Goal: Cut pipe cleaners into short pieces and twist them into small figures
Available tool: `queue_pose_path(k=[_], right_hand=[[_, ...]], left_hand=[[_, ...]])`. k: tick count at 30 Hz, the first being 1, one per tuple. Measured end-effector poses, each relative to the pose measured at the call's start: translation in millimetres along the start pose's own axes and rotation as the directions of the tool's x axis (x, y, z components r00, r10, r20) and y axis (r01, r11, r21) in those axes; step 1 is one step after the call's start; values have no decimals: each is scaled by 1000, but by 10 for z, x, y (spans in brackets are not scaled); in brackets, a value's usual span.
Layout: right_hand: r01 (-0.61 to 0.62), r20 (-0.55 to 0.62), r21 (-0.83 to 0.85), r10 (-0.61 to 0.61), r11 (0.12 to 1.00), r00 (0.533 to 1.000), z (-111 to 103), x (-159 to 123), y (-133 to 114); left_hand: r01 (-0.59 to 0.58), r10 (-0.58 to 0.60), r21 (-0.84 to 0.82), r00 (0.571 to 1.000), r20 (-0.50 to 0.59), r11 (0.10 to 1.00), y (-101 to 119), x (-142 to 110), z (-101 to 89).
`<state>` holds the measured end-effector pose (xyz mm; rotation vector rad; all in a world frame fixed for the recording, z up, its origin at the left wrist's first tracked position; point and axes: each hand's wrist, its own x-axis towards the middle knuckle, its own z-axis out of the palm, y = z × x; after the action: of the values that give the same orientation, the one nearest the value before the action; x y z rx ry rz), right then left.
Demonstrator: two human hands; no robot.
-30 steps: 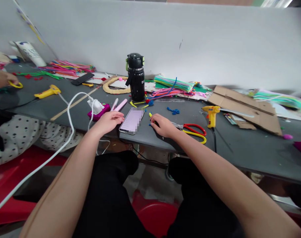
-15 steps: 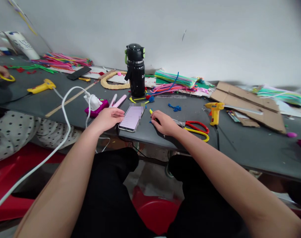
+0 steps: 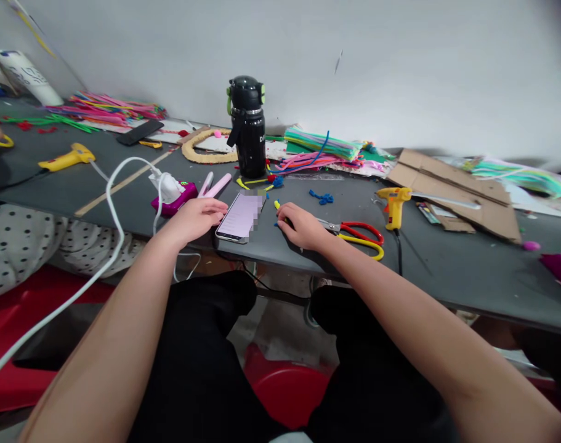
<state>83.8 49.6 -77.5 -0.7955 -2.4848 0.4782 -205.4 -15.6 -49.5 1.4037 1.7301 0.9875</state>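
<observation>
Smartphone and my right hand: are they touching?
Apart. The head view shows a strip of gray tabletop between the right edge of the smartphone and the fingers of the right hand.

A white letter "D" is readable on the tall black bottle with green clips (image 3: 249, 144); the lines on the flat, pale-screened rectangular phone (image 3: 238, 216) are too small.

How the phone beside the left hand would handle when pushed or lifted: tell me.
Lying flat, the phone would probably slide rather than roll or tip. Its slab shape suggests it would stay stiff when lifted. Its screen may prove fragile, with the front edge of the table close by.
</observation>
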Motion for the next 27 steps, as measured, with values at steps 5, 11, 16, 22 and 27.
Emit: queue_pose_path(k=[5, 11, 16, 22, 27], right_hand=[[-13, 20, -21, 14, 1000, 1000, -15, -2, -26], [-49, 39, -100, 53, 994, 998, -49, -20, -107], [-58, 60, -151, 68, 987, 996, -63, -28, -130], [-38, 67, -268, 57, 963, 996, -49, -30, -197], [-40, 71, -323, 66, 946, 995, -34, -33, -241]], left_hand=[[-34, 33, 54, 999, 16, 998, -20, 34, -3], [-42, 40, 68, 999, 18, 997, -25, 63, 11], [-31, 30, 67, 999, 15, 997, -31, 56, 11], [-15, 14, 25, 999, 32, 1000, -32, 44, 3], [-4, 4, 1, 999, 38, 1000, -4, 21, 9]])
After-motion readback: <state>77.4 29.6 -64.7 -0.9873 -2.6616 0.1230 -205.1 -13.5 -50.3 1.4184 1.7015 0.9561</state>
